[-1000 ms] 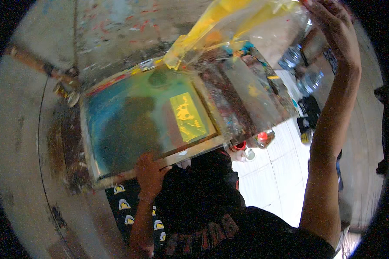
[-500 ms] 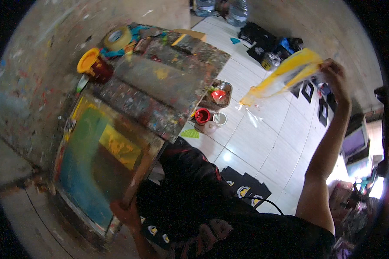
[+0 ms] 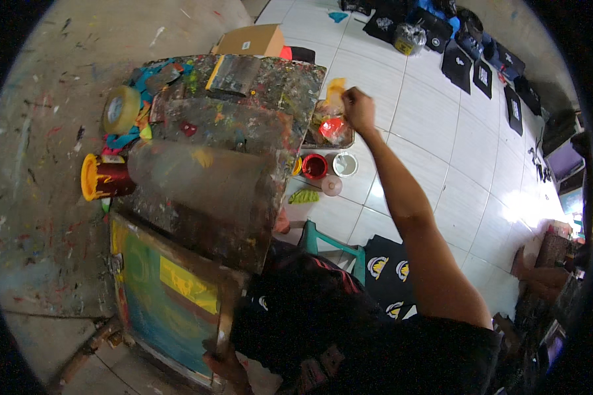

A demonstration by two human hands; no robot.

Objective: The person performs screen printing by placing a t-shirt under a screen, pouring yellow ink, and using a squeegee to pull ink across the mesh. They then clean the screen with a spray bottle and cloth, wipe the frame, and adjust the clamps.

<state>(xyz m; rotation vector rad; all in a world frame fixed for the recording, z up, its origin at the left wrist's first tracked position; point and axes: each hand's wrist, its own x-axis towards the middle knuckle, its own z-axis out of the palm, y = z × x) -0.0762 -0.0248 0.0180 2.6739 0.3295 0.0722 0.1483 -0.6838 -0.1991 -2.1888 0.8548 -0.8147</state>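
My right hand (image 3: 360, 110) is closed on a yellow-stained clear plastic sheet (image 3: 336, 87), with my arm stretched out past the worktable. Part of the sheet shows beside my fingers, just above a rectangular tray (image 3: 346, 139) of crumpled plastic smeared red. At the lower edge my left hand (image 3: 228, 363) grips the near side of a wooden-framed printing screen (image 3: 171, 322). The screen leans in front of the table, its mesh blue-green with a yellow block (image 3: 190, 283) near the upper right. My left fingers are partly in shadow.
A paint-spattered worktable (image 3: 211, 191) carries a roll of tape (image 3: 121, 110), a paint-streaked tub (image 3: 109, 178) and a squeegee (image 3: 236, 74). Beside the tray stand red (image 3: 315, 166) and white (image 3: 345, 164) pots. Printed black pieces (image 3: 383, 263) lie near a green stool (image 3: 336, 247).
My right hand has swung left and in from the far right, bringing the plastic sheet over the tray; the sheet is now bunched. My left hand stays on the frame. The view has shifted.
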